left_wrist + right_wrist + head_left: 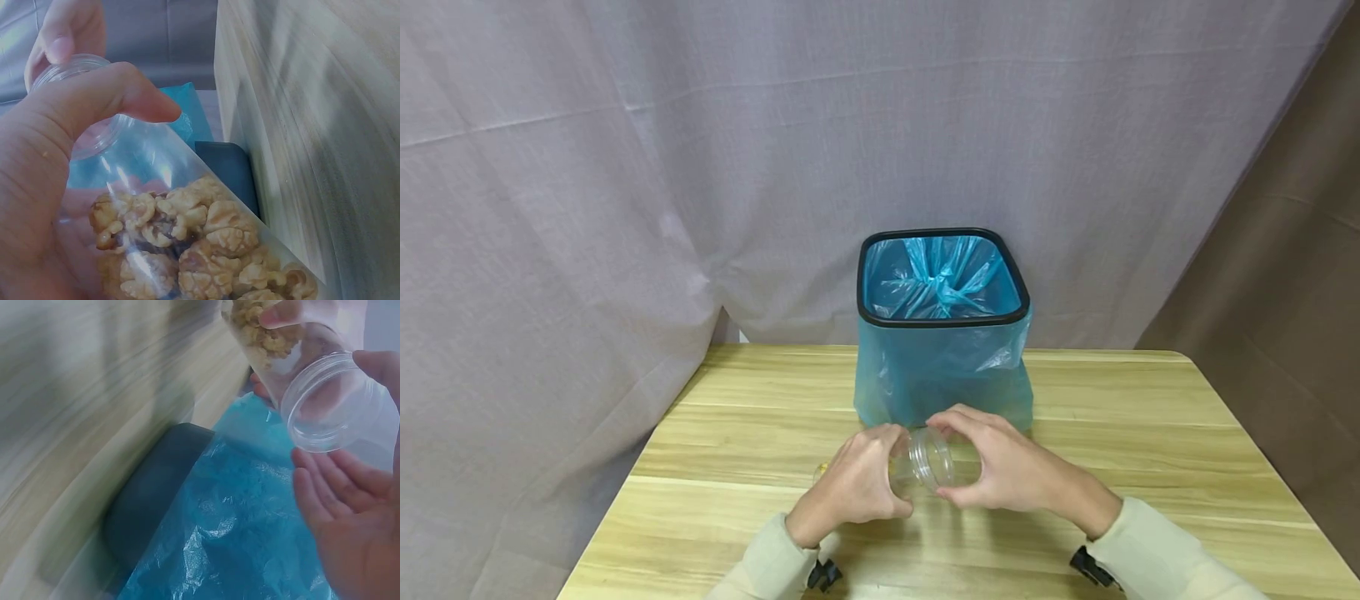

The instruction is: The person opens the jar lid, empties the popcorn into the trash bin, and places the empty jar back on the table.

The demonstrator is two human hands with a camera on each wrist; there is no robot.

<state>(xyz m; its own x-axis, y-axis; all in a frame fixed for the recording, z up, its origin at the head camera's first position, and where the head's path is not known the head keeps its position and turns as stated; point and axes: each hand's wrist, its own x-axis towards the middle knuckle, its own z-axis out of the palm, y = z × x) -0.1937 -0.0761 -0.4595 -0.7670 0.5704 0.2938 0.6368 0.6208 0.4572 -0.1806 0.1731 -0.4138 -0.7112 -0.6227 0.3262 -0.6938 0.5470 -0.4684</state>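
A clear plastic jar (147, 150) of shelled walnuts (206, 250) is tipped on its side, its mouth toward the right. My left hand (861, 475) grips its body, the thumb across the shoulder in the left wrist view. At the mouth, my right hand (1007, 467) has its thumb and fingers spread round the clear ringed rim (319, 406), fingertips at its edge. Whether a clear lid sits in that hand I cannot tell. The walnuts lie toward the jar's base, partly hidden behind the left hand in the head view.
Just beyond the hands stands a bin with a black rim (943, 322) and a blue plastic liner (940, 367), knotted inside. It stands on the wood-grain table (737, 425). Grey cloth (775, 150) hangs behind and to the left, brown cloth (1285, 275) to the right.
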